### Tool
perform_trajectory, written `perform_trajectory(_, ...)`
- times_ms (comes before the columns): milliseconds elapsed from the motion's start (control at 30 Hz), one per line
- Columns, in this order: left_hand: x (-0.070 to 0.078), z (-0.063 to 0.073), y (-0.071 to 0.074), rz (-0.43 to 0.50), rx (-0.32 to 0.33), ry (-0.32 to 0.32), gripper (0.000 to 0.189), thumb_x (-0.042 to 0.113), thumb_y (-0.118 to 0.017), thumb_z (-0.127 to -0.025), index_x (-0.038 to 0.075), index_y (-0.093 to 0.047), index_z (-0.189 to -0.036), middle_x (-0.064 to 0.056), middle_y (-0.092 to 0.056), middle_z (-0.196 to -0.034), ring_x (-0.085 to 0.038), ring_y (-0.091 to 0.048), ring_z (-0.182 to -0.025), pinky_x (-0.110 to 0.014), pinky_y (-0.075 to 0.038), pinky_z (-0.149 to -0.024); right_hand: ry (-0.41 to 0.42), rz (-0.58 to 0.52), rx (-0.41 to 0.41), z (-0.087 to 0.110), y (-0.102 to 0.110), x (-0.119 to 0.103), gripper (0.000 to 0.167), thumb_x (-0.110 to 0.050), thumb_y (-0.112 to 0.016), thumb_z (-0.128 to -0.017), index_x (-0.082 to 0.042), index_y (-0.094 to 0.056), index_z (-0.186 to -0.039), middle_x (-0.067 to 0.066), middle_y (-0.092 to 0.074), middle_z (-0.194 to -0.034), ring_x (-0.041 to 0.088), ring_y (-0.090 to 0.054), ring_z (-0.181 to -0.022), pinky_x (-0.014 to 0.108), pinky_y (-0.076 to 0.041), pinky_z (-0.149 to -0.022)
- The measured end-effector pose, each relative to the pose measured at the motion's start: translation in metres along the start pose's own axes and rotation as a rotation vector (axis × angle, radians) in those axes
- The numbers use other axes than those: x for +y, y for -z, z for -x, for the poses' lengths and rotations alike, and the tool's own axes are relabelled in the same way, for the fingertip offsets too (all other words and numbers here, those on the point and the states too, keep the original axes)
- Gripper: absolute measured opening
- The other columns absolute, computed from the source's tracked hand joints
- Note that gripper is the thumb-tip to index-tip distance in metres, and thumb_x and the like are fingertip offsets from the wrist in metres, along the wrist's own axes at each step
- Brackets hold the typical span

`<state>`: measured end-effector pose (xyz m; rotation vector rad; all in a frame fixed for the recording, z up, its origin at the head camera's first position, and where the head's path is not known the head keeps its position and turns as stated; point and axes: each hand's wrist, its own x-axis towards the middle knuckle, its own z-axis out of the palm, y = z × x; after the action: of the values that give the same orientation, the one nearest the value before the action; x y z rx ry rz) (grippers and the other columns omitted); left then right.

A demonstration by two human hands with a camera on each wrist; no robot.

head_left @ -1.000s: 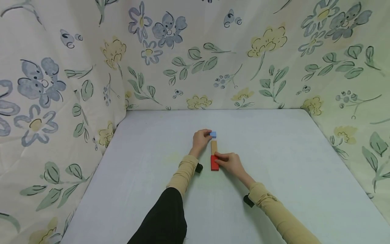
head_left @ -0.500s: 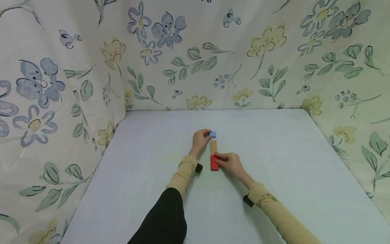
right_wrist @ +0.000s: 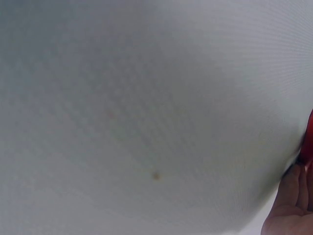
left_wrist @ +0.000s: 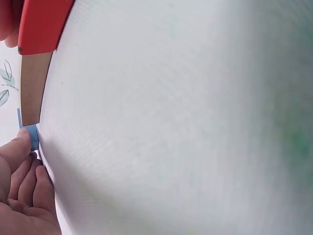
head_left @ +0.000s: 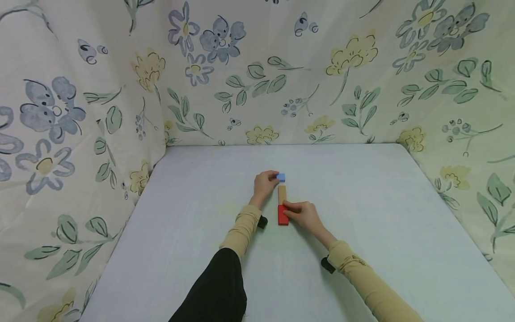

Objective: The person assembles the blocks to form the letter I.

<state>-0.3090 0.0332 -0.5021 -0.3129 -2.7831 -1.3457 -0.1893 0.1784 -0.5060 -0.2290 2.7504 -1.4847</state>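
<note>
My left hand (head_left: 264, 184) pinches a small blue block (head_left: 281, 177) at the far end of a short line of blocks. Between the hands lies a plain wooden block (head_left: 282, 195), which in the head view shows a thin pale gap before the blue one. Its near end meets a red block (head_left: 283, 215), held at the right side by the thumb and fingers of my right hand (head_left: 306, 215). The left wrist view shows the thumb on the blue block (left_wrist: 32, 136). Only a sliver of the red block (right_wrist: 307, 142) appears in the right wrist view.
A white-covered table (head_left: 193, 188) spreads around the blocks. Behind it and along both sides hangs a floral curtain (head_left: 249, 120). Dark wrist cameras sit under both beige sleeves (head_left: 354, 268).
</note>
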Motion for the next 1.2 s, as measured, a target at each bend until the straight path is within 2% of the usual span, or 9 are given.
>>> perform_trajectory(433,-0.004,0.005,0.006,0.014,-0.009,0.007,0.030,0.008,-0.067,-0.087,0.008,-0.068,-0.117,-0.009,-0.068,-0.117,-0.022,-0.064,-0.109,-0.035,-0.051,-0.096,-0.001,0.012,-0.001,0.003,-0.003,-0.008,0.035,-0.013,-0.071,-0.084,-0.006,-0.067,-0.118,0.011,-0.065,-0.120,0.027,-0.061,-0.114,0.042,-0.052,-0.093)
perform_trajectory(767,-0.008,0.010,0.008,0.075,-0.026,0.057,0.034,0.013,-0.065,-0.089,0.006,-0.064,-0.122,-0.010,-0.066,-0.122,-0.023,-0.060,-0.116,-0.035,-0.048,-0.101,0.030,0.013,-0.003,0.005,-0.006,-0.007,0.034,-0.013,-0.071,-0.085,-0.004,-0.067,-0.118,0.012,-0.065,-0.120,0.028,-0.062,-0.113,0.043,-0.052,-0.093)
perform_trajectory(867,-0.005,0.014,0.009,0.100,0.021,0.066,0.036,0.014,-0.066,-0.088,0.003,-0.063,-0.122,-0.012,-0.065,-0.122,-0.025,-0.062,-0.114,-0.037,-0.050,-0.098,0.019,0.017,0.002,0.005,-0.006,-0.006,0.035,-0.013,-0.071,-0.084,-0.005,-0.067,-0.118,0.011,-0.066,-0.119,0.027,-0.062,-0.113,0.043,-0.052,-0.093)
perform_trajectory(1033,0.000,0.019,0.010,0.166,0.166,0.091,0.036,0.015,-0.065,-0.089,0.002,-0.062,-0.122,-0.016,-0.065,-0.121,-0.030,-0.063,-0.110,-0.039,-0.053,-0.093,0.019,0.043,0.019,0.004,-0.004,-0.006,0.035,-0.014,-0.072,-0.084,-0.006,-0.067,-0.118,0.011,-0.066,-0.119,0.027,-0.062,-0.113,0.042,-0.053,-0.093)
perform_trajectory(1100,0.002,0.020,0.012,0.190,0.197,0.090,0.035,0.015,-0.064,-0.090,0.002,-0.062,-0.123,-0.016,-0.065,-0.122,-0.030,-0.063,-0.110,-0.038,-0.053,-0.093,0.032,0.054,0.027,0.004,-0.003,-0.005,0.035,-0.014,-0.072,-0.084,-0.005,-0.067,-0.118,0.011,-0.066,-0.118,0.027,-0.062,-0.112,0.042,-0.053,-0.092)
perform_trajectory(1200,0.007,0.021,0.016,0.221,0.204,0.069,0.035,0.014,-0.064,-0.090,0.001,-0.063,-0.122,-0.016,-0.065,-0.122,-0.029,-0.063,-0.112,-0.037,-0.053,-0.094,0.051,0.069,0.027,0.003,-0.001,-0.005,0.035,-0.013,-0.071,-0.084,-0.004,-0.066,-0.118,0.012,-0.066,-0.118,0.028,-0.062,-0.112,0.043,-0.054,-0.090)
